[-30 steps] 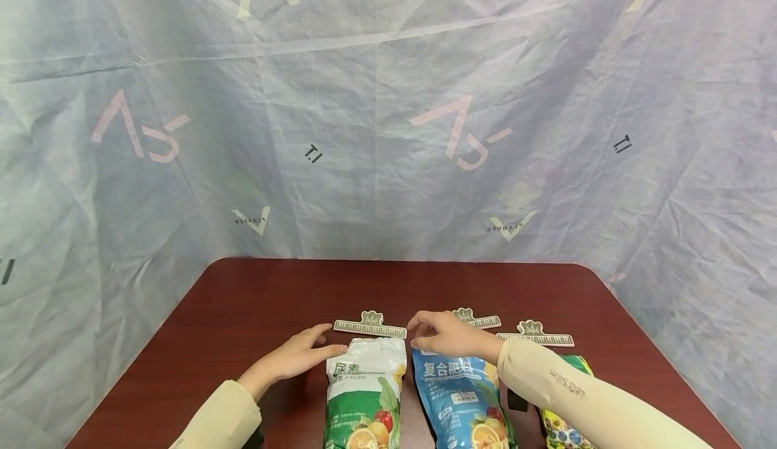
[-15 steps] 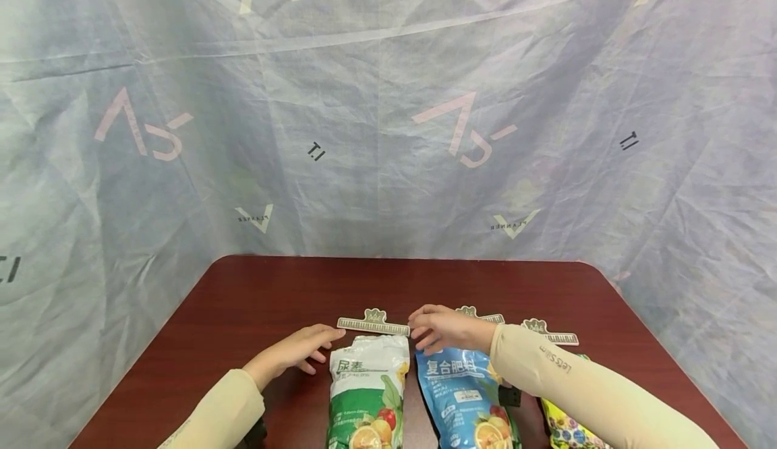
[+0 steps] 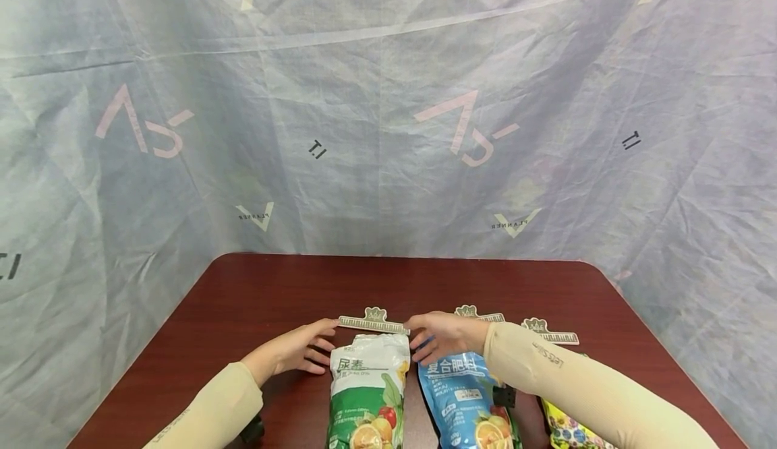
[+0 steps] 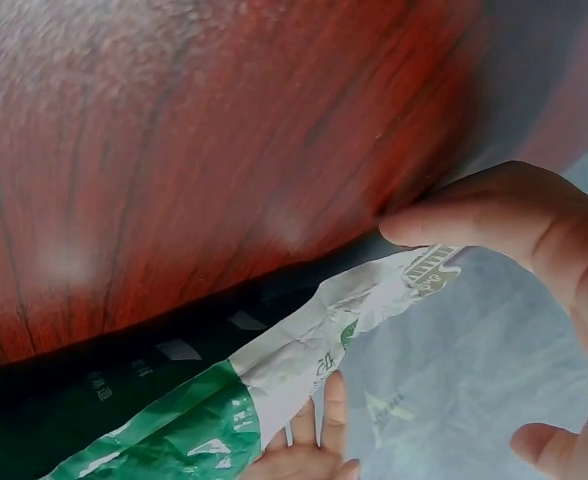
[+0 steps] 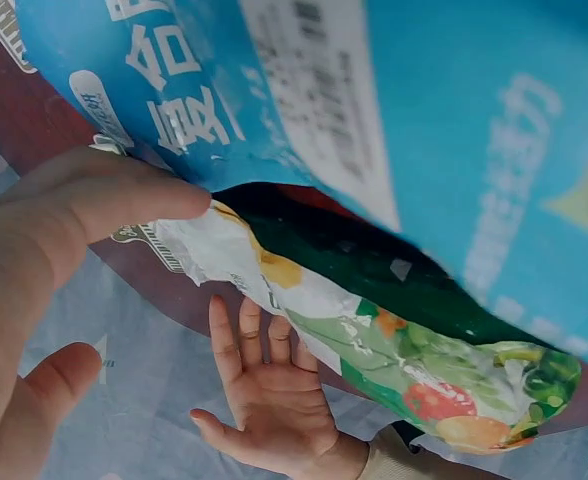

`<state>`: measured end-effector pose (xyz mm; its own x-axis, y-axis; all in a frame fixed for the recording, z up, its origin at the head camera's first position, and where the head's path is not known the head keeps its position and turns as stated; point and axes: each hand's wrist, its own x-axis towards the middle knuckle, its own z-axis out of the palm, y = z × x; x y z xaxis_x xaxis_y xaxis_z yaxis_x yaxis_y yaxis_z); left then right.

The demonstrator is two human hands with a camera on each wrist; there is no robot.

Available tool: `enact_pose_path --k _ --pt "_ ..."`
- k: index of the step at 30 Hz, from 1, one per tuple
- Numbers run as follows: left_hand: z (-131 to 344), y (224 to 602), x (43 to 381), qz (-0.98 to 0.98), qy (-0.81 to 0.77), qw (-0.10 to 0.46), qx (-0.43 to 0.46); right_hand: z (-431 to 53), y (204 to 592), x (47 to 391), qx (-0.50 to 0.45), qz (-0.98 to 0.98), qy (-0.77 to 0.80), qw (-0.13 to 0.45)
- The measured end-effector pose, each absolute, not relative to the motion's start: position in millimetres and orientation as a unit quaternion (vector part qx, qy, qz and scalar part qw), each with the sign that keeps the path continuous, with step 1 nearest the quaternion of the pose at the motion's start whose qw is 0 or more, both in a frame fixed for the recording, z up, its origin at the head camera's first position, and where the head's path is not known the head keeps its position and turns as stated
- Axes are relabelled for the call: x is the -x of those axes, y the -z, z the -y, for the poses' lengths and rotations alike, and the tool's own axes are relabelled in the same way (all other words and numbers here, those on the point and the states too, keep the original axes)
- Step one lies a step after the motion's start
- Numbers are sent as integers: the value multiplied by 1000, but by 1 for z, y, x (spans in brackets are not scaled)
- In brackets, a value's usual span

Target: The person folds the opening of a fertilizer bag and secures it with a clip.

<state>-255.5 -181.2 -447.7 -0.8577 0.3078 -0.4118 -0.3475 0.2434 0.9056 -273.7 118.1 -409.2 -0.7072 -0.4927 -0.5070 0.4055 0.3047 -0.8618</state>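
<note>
A white-and-green fertilizer bag (image 3: 366,395) lies on the table with its white top end away from me. Just beyond that end is a flat clip with a ruler-like bar (image 3: 374,325). My left hand (image 3: 294,351) is at the clip's left end, fingers spread and loosely bent. At its right end is my right hand (image 3: 446,336), fingers slightly bent, over the top of a blue fertilizer bag (image 3: 464,405). Whether the fingertips touch the clip is unclear. In the right wrist view, the left palm (image 5: 279,410) faces the white-and-green bag with nothing in it.
Two more clips, a middle one (image 3: 470,312) and a right one (image 3: 549,333), lie behind the right forearm. A yellow-green bag (image 3: 570,429) is partly hidden under that sleeve. A grey printed cloth (image 3: 376,132) hangs behind the red-brown table (image 3: 273,280).
My left fingertips have shifted to the clip's left end, with the hand spreading. My right hand has dropped slightly beside the clip's right end. The bags stay in place.
</note>
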Motion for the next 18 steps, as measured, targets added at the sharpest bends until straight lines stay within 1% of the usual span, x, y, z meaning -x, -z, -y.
enact_pose_path --k 13,18 --pt "182 457 261 -690 -662 291 38 -118 416 283 28 -709 579 403" --pt "180 457 261 -684 -667 291 42 -120 418 286 32 -704 579 410"
